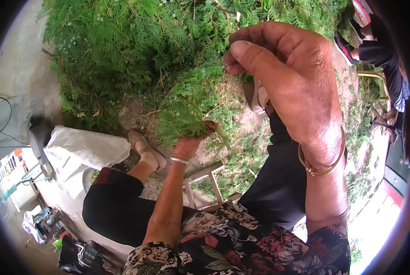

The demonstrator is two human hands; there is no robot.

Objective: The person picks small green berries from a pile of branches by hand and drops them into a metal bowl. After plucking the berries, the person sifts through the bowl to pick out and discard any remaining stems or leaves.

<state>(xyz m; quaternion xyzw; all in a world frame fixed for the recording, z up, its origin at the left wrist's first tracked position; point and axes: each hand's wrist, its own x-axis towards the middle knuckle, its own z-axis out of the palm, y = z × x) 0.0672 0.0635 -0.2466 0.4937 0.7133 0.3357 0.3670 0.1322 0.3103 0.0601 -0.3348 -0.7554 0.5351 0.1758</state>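
My left hand point(191, 144), with a silver bracelet at the wrist, is closed round a bunch of green conifer sprigs point(186, 117). Their feathery tips fan out above the fist, low over the littered ground. Raised close to the camera, my right hand point(290, 73) has a gold bangle at the wrist. Its fingers are loosely bent with the thumb in front, and nothing shows between them. Beyond both hands lies a large heap of cut conifer branches point(122, 50), with the right fingertips in front of it in the view.
A wooden frame point(214, 183) stands between my legs. White sacking point(88, 146) lies at the left, near my shoe point(147, 149). Loose green clippings point(241, 165) cover the ground. Another person's dark-clothed leg point(377, 52) is at the far right.
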